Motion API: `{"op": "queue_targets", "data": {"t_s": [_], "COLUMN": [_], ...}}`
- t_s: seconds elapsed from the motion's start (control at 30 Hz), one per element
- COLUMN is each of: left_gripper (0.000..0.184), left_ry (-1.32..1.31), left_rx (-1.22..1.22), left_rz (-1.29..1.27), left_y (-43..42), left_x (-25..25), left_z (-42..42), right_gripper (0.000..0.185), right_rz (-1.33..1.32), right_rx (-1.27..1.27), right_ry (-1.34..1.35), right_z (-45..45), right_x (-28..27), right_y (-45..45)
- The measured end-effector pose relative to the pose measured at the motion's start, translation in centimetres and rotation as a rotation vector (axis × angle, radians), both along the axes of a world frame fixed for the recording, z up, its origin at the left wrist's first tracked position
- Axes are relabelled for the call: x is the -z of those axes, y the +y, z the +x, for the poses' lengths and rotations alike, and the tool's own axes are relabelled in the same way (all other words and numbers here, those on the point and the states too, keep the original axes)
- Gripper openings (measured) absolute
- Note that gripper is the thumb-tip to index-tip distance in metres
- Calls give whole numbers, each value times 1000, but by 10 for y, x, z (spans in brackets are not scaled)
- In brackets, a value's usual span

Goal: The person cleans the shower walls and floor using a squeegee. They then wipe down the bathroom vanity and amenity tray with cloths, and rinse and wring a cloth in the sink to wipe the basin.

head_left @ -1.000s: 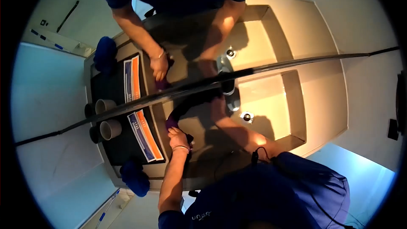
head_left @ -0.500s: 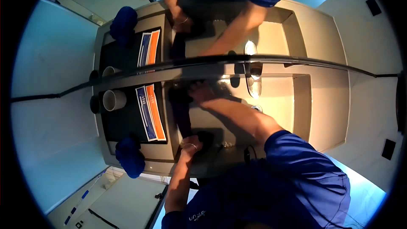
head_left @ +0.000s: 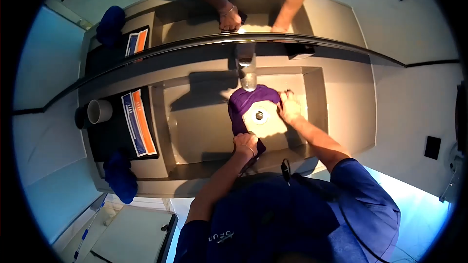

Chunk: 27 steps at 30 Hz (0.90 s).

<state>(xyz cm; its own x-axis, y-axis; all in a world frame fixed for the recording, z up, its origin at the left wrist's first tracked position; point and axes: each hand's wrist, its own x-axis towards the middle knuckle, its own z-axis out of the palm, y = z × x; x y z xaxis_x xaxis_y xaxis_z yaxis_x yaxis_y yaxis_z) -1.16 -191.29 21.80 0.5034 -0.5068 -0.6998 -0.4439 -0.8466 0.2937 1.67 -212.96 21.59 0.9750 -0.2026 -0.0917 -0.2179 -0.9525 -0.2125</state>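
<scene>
A purple cloth (head_left: pixel 255 94) lies in a curve on the floor of the wide beige sink (head_left: pixel 195 134), bending around the left and far sides of the round drain (head_left: pixel 259 116). My left hand (head_left: pixel 246 142) is closed on the cloth's near end, knuckles up. At its other end, to the right of the drain, my right hand (head_left: pixel 291 107) grips the cloth's edge; some of its fingertips are hard to make out. The metal faucet (head_left: pixel 248 73) reaches over the cloth's far part.
On the left counter, a black mat (head_left: pixel 105 139) bears a white cup (head_left: pixel 100 111), a dark cup (head_left: pixel 81 117) and blue-and-orange packets (head_left: pixel 139 122). A bundled blue cloth (head_left: pixel 120 178) lies at the front left corner. The mirror's dark lower edge (head_left: pixel 195 43) crosses behind the sink.
Both hands and the cloth have moved from the sink's left end to the right, around the drain. The cloth went from a strip along the left wall to a curve. The view has shifted too.
</scene>
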Motion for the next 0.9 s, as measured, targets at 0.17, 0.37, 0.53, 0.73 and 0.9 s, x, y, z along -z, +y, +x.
{"op": "queue_targets", "data": {"t_s": [0.17,0.37,0.53,0.73,0.9], "left_gripper": [19,24,24,44,72], "left_ry": [-196,-70,312,-512,-450], "left_rx": [97,126,-376,-273,-322], "left_rz": [-164,-547,-1032,-825,-212], "left_y": [-35,-42,11,79,86], "left_x": [63,40,-6,-94,-52], "left_z": [-33,-26,29,126,142], "right_gripper": [45,41,28,52,56], "right_rz": [21,260,687,222,-18], "right_rx": [49,-219,-147,116,6], "right_ry": [124,666,716,197,288], "right_z": [-81,-83,-29,28,47], "right_x": [-1,-15,-70,-91,-77], "right_y": [18,13,-51,-105,-44]}}
